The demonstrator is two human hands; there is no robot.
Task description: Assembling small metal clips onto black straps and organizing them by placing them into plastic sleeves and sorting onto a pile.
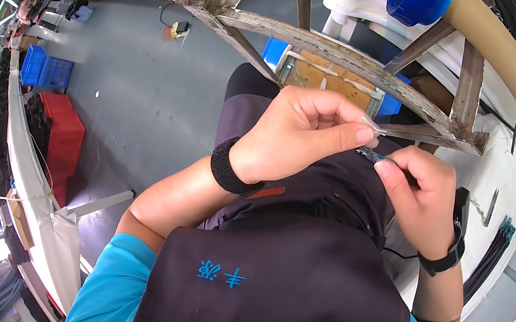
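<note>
Both my hands are held close together above my dark apron. My left hand [300, 134] is closed, with thumb and index finger pinched together; whatever lies between the tips is too small to make out. My right hand [419, 195] pinches a small, thin dark-bluish piece [371, 155] between thumb and fingers. That piece points toward the left fingertips, just below them, and I cannot tell whether it touches them. Its far end is partly hidden in the right hand. A bundle of thin black strands with teal ends [491, 258] lies on the white surface to the right.
A worn metal frame [344, 56] crosses ahead of my hands, with a wooden-bottomed tray [330, 77] beyond it. A tan tube with a blue ring [489, 43] hangs at the upper right. A slim pointed tool [491, 207] rests on the white table. Red bins [60, 138] and a blue crate [48, 68] stand left.
</note>
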